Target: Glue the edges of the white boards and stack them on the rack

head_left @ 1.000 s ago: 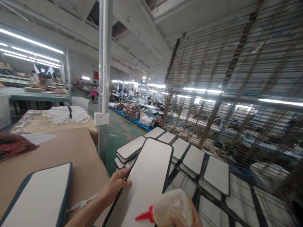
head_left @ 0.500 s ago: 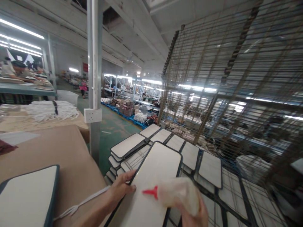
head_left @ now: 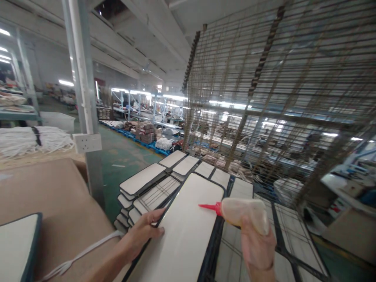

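My left hand [head_left: 147, 229] grips the left edge of a long white panel [head_left: 188, 219] with a dark rim and rounded corners, thumb on its face. In my right hand [head_left: 258, 246] is a translucent squeeze bottle [head_left: 245, 209] with a pale yellowish content. Its red nozzle [head_left: 209, 206] points left, over the upper right part of the panel; whether the tip touches the surface I cannot tell. Behind the held panel, similar white panels [head_left: 143, 178] lie in rows on a wire rack, some of them in layers.
At left a brown-covered table [head_left: 58, 199] carries another dark-rimmed panel [head_left: 16, 246] and a white cord [head_left: 85, 250]. A metal post [head_left: 85, 78] with a socket box [head_left: 87, 143] stands beyond. Tall wire racks [head_left: 249, 86] rise at right. Bundled white strips [head_left: 20, 139] lie far left.
The bottle has moved up and right relative to the panel, its nozzle now nearer the panel's right side. My left hand keeps its hold. The view has turned to the right.
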A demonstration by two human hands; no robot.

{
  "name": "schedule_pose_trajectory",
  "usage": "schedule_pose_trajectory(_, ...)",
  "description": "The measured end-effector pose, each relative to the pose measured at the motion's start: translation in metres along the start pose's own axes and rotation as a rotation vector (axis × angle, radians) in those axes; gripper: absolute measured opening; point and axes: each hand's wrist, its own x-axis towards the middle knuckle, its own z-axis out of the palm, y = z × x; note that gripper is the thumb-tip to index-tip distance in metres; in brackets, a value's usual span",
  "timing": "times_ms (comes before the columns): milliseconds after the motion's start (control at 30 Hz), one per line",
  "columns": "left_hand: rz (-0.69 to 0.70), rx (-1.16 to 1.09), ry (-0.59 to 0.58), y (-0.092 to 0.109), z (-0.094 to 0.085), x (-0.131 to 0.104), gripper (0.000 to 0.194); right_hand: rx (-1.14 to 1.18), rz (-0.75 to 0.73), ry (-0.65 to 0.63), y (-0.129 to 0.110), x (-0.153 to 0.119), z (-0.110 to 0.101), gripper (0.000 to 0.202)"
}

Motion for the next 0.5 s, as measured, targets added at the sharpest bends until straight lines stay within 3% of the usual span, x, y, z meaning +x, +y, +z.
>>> schedule_pose_trajectory(167,0.005,0.038,0.007,-0.009,0.039,0.014,0.051,-0.094,0.233,-0.071,-0.007,-0.003,-0.056,0.056)
schedule_pose_trajectory(267,-0.008,0.089,0.059,-0.018,0.064,0.024,0.047,-0.026,0.201,-0.019,-0.020,0.002,-0.087,0.055)
schedule_pose_trajectory(367,-0.026,0.109,0.029,-0.033,0.094,0.037,0.045,0.023,0.086,0.029,-0.039,0.027,-0.112,0.047)
schedule_pose_trajectory(500,-0.045,0.082,0.048,-0.057,0.138,0.061,0.043,-0.147,0.035,0.078,-0.050,0.039,-0.163,0.048)
